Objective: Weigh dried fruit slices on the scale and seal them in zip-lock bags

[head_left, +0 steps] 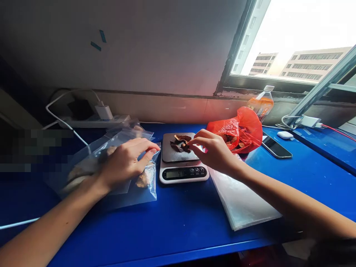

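Note:
A white kitchen scale (164, 177) with a metal plate stands in the middle, its display lit with digits too faint to read surely. Several dark, curled dried slices (179, 144) lie on the plate. My right hand (215, 150) reaches over the plate from the right, thumb and forefinger pinched on a small dried piece (184, 145) among them. To the left of the scale, my left hand (128, 161) hovers above clear plastic bags (148, 194) holding pale chunks (143, 180). Its fingertips are pressed together near a bag's edge; whatever they grip is hidden.
An open red plastic bag (250, 126) with more dried pieces sits behind a stack of clear flat bags (236, 200). A phone (276, 147), an earbud case (285, 135) and a drink bottle (261, 104) stand at right. A power strip (119, 119) and white cables run along the back left.

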Demonstrator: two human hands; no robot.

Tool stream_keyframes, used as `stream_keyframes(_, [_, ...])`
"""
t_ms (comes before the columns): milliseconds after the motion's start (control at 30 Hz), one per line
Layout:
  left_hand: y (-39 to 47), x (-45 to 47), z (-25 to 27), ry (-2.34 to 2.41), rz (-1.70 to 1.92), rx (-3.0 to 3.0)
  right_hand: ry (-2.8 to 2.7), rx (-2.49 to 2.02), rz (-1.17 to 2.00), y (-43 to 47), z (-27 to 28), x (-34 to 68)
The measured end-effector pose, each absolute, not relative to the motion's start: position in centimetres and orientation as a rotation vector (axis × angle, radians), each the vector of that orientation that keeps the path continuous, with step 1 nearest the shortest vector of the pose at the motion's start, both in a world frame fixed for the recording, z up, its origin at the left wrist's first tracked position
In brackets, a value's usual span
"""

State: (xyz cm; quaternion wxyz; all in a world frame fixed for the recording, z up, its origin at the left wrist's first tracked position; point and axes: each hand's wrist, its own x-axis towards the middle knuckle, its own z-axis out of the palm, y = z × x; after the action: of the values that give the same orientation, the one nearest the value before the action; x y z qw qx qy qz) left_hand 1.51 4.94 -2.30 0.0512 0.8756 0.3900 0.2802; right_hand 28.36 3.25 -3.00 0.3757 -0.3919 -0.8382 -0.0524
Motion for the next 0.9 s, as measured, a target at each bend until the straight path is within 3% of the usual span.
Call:
stream_keyframes(467, [5.2,1.6,-2.9,1.054,0.751,2.811,-2.491,-0.662,-0.785,4.5,-4.2,25.6])
stream_keyframes(733, [5.1,1.7,-2.9,1.049,0.738,2.792,-2.330,-0.819,-0.596,0.6,-1.3,29.1])
stream_keyframes(900, [5.2,1.9,-2.7,1.093,0.731,2.764,-2.274,-1.109,-0.503,-0.1,-2.6,33.4])
